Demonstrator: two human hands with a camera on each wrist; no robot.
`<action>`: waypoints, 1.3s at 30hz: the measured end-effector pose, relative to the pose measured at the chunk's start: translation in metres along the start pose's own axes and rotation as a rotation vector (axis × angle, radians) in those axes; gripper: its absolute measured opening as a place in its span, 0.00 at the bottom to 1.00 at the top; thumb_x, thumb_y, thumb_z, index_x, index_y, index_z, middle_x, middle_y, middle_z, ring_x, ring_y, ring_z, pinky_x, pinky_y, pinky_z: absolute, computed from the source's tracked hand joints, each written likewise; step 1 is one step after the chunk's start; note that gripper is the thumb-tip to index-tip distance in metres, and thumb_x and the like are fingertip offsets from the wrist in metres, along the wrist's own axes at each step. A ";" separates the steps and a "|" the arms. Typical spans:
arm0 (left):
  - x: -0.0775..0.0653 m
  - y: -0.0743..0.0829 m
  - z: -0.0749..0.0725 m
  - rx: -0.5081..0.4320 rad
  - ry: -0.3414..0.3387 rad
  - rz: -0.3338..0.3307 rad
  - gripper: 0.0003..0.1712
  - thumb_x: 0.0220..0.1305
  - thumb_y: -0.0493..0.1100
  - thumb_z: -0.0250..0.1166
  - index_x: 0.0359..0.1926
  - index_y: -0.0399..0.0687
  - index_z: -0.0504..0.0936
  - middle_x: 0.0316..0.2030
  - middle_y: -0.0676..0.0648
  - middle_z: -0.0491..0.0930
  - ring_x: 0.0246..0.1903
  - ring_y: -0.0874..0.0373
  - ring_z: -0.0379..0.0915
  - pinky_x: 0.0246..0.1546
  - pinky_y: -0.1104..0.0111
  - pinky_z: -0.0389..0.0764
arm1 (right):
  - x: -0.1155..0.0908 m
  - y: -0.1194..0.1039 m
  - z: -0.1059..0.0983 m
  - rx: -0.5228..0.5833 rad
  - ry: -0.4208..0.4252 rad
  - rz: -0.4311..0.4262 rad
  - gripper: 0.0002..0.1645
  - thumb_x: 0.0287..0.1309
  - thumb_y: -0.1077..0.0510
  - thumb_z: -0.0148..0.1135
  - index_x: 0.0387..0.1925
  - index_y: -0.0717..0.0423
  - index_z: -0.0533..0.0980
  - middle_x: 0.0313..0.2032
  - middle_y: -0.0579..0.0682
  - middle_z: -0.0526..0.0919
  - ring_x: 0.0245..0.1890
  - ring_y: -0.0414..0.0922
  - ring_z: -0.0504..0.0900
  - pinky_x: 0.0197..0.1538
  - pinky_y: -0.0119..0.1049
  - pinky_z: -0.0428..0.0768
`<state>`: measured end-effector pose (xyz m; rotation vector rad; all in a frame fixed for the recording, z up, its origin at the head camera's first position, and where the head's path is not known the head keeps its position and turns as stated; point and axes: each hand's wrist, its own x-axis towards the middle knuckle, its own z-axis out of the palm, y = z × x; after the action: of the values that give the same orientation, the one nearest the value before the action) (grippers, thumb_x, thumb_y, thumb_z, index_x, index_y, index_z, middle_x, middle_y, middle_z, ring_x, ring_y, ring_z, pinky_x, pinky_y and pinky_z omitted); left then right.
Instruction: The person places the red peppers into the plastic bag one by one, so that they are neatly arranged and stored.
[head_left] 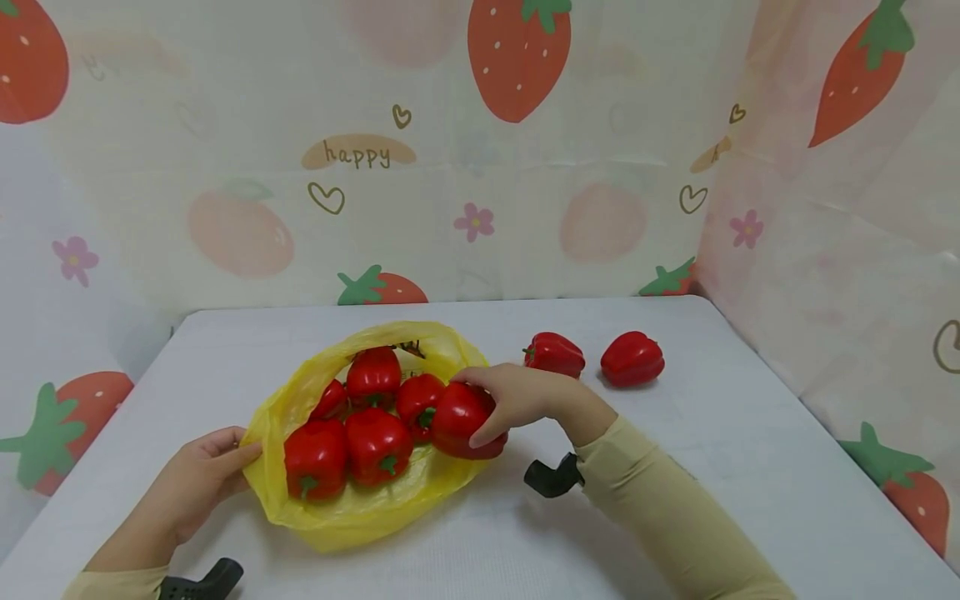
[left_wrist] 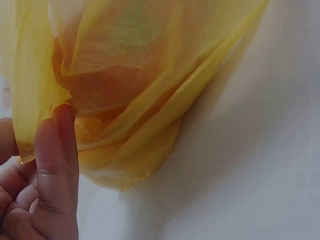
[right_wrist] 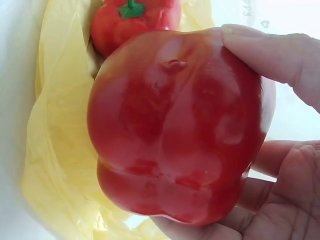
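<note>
A yellow plastic bag (head_left: 360, 521) lies open on the table with several red bell peppers (head_left: 377, 446) inside. My left hand (head_left: 198, 479) pinches the bag's left edge between thumb and fingers; the left wrist view shows the thin plastic (left_wrist: 37, 90) caught there. In my right hand (head_left: 525, 396) is a red bell pepper (head_left: 465, 421), held over the bag's right rim. The right wrist view shows this pepper (right_wrist: 175, 125) close up, thumb on one side and fingers round the other. Whether it touches the bag or the peppers beside it I cannot tell.
Two more red bell peppers, one on the left (head_left: 558, 354) and one on the right (head_left: 632, 359), lie on the white table (head_left: 750, 467) at the back right. A strawberry-print curtain (head_left: 472, 167) hangs behind the table and along its sides.
</note>
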<state>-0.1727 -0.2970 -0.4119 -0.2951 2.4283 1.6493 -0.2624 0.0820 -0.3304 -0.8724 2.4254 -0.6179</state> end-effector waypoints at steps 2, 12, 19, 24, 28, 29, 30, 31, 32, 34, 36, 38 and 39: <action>0.000 0.000 0.000 -0.001 -0.001 -0.002 0.28 0.63 0.53 0.57 0.53 0.34 0.69 0.46 0.44 0.75 0.38 0.57 0.74 0.41 0.67 0.79 | 0.001 0.000 0.002 -0.013 -0.001 0.001 0.41 0.39 0.48 0.73 0.57 0.40 0.65 0.47 0.39 0.73 0.49 0.41 0.69 0.40 0.33 0.78; -0.001 0.001 0.001 -0.011 -0.009 0.007 0.29 0.63 0.54 0.57 0.54 0.34 0.68 0.47 0.45 0.75 0.38 0.57 0.74 0.41 0.67 0.79 | 0.008 0.001 0.007 0.011 -0.014 0.041 0.42 0.40 0.46 0.72 0.59 0.41 0.64 0.47 0.39 0.73 0.49 0.41 0.70 0.39 0.33 0.78; -0.001 0.000 0.001 -0.009 -0.005 0.017 0.29 0.63 0.54 0.57 0.54 0.34 0.68 0.46 0.45 0.75 0.38 0.57 0.74 0.41 0.67 0.79 | 0.009 0.000 0.008 0.041 0.000 0.047 0.42 0.42 0.45 0.71 0.60 0.40 0.63 0.48 0.40 0.72 0.49 0.42 0.70 0.39 0.33 0.78; -0.002 0.000 0.002 -0.018 -0.002 0.021 0.29 0.62 0.54 0.57 0.53 0.34 0.69 0.45 0.46 0.76 0.38 0.57 0.74 0.41 0.68 0.79 | 0.010 0.000 0.009 0.057 0.004 0.072 0.42 0.41 0.46 0.72 0.59 0.41 0.63 0.47 0.41 0.73 0.48 0.43 0.70 0.38 0.33 0.79; -0.001 0.001 0.002 -0.026 -0.002 0.022 0.29 0.62 0.54 0.58 0.52 0.34 0.70 0.43 0.47 0.76 0.37 0.58 0.74 0.41 0.68 0.80 | 0.011 0.000 0.010 0.071 0.008 0.100 0.43 0.39 0.45 0.72 0.59 0.42 0.63 0.46 0.42 0.73 0.48 0.43 0.70 0.38 0.34 0.79; -0.001 0.001 0.001 -0.028 -0.002 0.022 0.29 0.62 0.55 0.58 0.52 0.34 0.70 0.43 0.47 0.76 0.37 0.58 0.74 0.41 0.68 0.80 | 0.011 0.000 0.010 0.069 0.010 0.103 0.44 0.39 0.45 0.72 0.59 0.42 0.63 0.46 0.42 0.73 0.48 0.43 0.70 0.38 0.34 0.79; -0.002 0.001 0.001 -0.030 -0.003 0.021 0.28 0.62 0.54 0.58 0.52 0.35 0.70 0.43 0.48 0.77 0.37 0.58 0.75 0.41 0.68 0.80 | 0.011 0.000 0.010 0.064 0.011 0.104 0.44 0.39 0.44 0.72 0.59 0.42 0.63 0.47 0.42 0.73 0.48 0.43 0.70 0.38 0.34 0.79; -0.002 0.000 0.001 -0.033 -0.004 0.020 0.29 0.62 0.54 0.58 0.52 0.34 0.70 0.43 0.48 0.77 0.37 0.58 0.75 0.40 0.68 0.80 | 0.012 0.000 0.010 0.060 0.012 0.105 0.44 0.39 0.44 0.72 0.59 0.42 0.63 0.47 0.42 0.73 0.48 0.43 0.70 0.38 0.34 0.79; -0.002 0.000 0.001 -0.033 -0.005 0.019 0.29 0.62 0.54 0.58 0.52 0.34 0.70 0.43 0.48 0.76 0.37 0.58 0.75 0.41 0.68 0.80 | 0.012 0.000 0.010 0.055 0.013 0.106 0.44 0.38 0.43 0.72 0.59 0.42 0.63 0.47 0.42 0.73 0.48 0.43 0.70 0.38 0.34 0.79; -0.002 0.000 0.001 -0.032 -0.005 0.017 0.29 0.62 0.54 0.58 0.52 0.34 0.69 0.43 0.48 0.76 0.37 0.58 0.75 0.41 0.68 0.80 | 0.014 -0.001 0.011 0.046 0.010 0.107 0.45 0.37 0.43 0.73 0.59 0.42 0.63 0.48 0.42 0.73 0.49 0.43 0.69 0.39 0.34 0.79; -0.002 0.000 0.002 -0.030 -0.006 0.015 0.29 0.62 0.54 0.57 0.53 0.34 0.69 0.44 0.47 0.76 0.37 0.58 0.75 0.41 0.68 0.80 | 0.015 -0.003 0.012 0.030 0.007 0.105 0.46 0.36 0.43 0.74 0.59 0.43 0.63 0.48 0.42 0.72 0.49 0.43 0.69 0.40 0.35 0.79; -0.002 0.001 0.002 -0.025 -0.005 0.013 0.29 0.63 0.54 0.57 0.53 0.34 0.69 0.44 0.46 0.76 0.38 0.57 0.75 0.41 0.68 0.79 | 0.016 -0.005 0.014 0.020 0.006 0.100 0.47 0.35 0.43 0.74 0.59 0.43 0.62 0.49 0.42 0.72 0.50 0.43 0.69 0.40 0.35 0.79; -0.002 0.001 0.002 -0.024 -0.006 0.013 0.28 0.63 0.54 0.57 0.53 0.34 0.69 0.45 0.46 0.76 0.38 0.57 0.75 0.41 0.67 0.79 | 0.017 -0.007 0.015 0.014 0.008 0.097 0.48 0.35 0.43 0.75 0.59 0.44 0.62 0.49 0.42 0.72 0.50 0.43 0.69 0.40 0.35 0.79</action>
<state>-0.1711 -0.2950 -0.4116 -0.2777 2.4130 1.6830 -0.2616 0.0621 -0.3432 -0.7433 2.4511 -0.6018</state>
